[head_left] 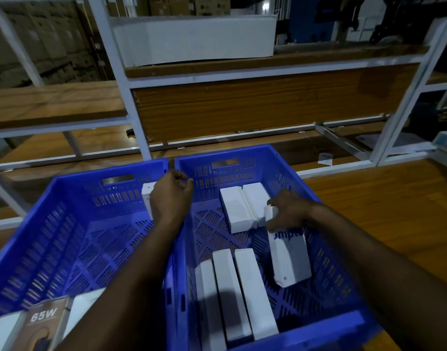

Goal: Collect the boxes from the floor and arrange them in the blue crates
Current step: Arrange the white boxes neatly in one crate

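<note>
Left hand (170, 196): raised over the shared rims where the two crates meet, fingers curled, nothing visibly held.
Right hand (289, 211): inside the right crate near its right wall, fingers curled over the top end of a white box, gripping it.
Held box (289, 257): white, long, tilted, blue lettering partly readable near the top end, lower end down toward the crate floor, close to the right wall.
Left crate (35, 239): blue, slotted walls and floor, standing on the wooden floor, touching the right crate along one side.
Right crate (326, 328): blue, same build, just beside the left one, on the same floor.
Far pair of boxes (238, 211): two white boxes side by side at the far end of the right crate, touching each other, just left of the right hand.
Near row of boxes (232, 290): three white boxes set side by side on edge at the near end of the right crate, leaning slightly left.
Upright box (148, 192): white, at the far right corner of the left crate, mostly hidden behind the left wrist.
65W box (44, 323): dark, printed "65W", at the near left corner of the left crate, with pale boxes beside it.
Floor (384, 206): wood planks, showing right of the crates.
Shelving (131, 117): white metal frame with wooden boards, behind the crates.
</note>
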`<action>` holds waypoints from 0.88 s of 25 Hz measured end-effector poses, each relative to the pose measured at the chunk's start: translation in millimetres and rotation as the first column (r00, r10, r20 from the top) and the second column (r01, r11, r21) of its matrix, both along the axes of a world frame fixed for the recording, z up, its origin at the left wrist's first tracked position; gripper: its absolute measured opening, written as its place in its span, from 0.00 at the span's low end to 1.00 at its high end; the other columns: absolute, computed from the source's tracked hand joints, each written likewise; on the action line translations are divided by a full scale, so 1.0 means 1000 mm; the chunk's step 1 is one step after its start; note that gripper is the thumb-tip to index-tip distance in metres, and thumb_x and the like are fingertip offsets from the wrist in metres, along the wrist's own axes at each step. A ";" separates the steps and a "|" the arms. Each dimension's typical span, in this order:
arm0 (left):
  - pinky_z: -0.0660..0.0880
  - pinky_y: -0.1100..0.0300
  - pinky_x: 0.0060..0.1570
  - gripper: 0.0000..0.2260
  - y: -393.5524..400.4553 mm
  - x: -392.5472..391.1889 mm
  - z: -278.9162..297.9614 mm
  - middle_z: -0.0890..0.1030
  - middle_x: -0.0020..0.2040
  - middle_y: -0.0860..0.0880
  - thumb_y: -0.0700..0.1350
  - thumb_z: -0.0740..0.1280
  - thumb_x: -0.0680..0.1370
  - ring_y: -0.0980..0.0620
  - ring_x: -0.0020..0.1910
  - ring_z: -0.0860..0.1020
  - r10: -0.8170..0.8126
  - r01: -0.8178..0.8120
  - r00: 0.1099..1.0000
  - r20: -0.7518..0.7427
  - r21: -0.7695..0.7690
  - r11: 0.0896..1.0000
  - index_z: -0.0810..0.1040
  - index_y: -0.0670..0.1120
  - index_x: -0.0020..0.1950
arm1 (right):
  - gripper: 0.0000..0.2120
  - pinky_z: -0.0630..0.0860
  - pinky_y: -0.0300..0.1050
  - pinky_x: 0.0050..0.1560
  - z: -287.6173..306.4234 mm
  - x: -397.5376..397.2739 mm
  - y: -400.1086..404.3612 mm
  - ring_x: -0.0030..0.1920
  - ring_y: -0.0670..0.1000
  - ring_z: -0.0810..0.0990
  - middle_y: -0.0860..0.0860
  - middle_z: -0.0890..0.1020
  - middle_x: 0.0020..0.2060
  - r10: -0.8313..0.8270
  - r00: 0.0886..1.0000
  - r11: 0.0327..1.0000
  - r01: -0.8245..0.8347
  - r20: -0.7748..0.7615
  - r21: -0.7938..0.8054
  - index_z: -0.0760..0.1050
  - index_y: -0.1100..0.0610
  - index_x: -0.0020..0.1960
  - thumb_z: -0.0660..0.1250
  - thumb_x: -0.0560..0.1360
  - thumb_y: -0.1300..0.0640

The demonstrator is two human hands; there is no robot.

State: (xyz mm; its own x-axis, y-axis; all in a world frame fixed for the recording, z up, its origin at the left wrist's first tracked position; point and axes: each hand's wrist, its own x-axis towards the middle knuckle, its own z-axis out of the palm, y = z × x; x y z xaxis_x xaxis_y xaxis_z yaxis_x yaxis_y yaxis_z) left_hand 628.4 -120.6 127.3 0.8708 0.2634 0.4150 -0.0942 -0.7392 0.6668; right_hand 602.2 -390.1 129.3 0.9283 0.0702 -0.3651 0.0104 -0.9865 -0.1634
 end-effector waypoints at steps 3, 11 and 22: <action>0.77 0.57 0.42 0.07 -0.012 -0.001 0.000 0.80 0.42 0.53 0.49 0.70 0.79 0.53 0.41 0.79 -0.135 0.136 0.990 0.036 -0.020 0.990 0.80 0.47 0.53 | 0.21 0.70 0.52 0.62 0.005 0.010 0.002 0.66 0.58 0.65 0.55 0.66 0.60 0.044 0.962 0.991 -0.075 0.269 0.107 0.72 0.50 0.56 0.74 0.68 0.42; 0.80 0.48 0.59 0.16 -0.024 -0.004 0.005 0.81 0.58 0.48 0.46 0.68 0.81 0.52 0.55 0.81 -0.487 0.397 0.857 -0.168 -0.386 0.833 0.74 0.45 0.68 | 0.11 0.75 0.44 0.44 0.022 0.022 0.041 0.47 0.52 0.74 0.52 0.72 0.50 -0.161 0.926 0.526 -0.213 0.342 0.824 0.69 0.54 0.51 0.69 0.73 0.60; 0.80 0.60 0.46 0.11 -0.028 -0.018 0.025 0.83 0.55 0.52 0.55 0.64 0.81 0.53 0.55 0.82 -0.751 0.439 0.596 -0.284 -0.668 0.601 0.74 0.56 0.63 | 0.21 0.77 0.54 0.49 0.000 0.026 0.065 0.42 0.61 0.80 0.60 0.82 0.42 -0.075 0.890 -0.240 0.423 -0.451 0.874 0.80 0.60 0.56 0.61 0.72 0.48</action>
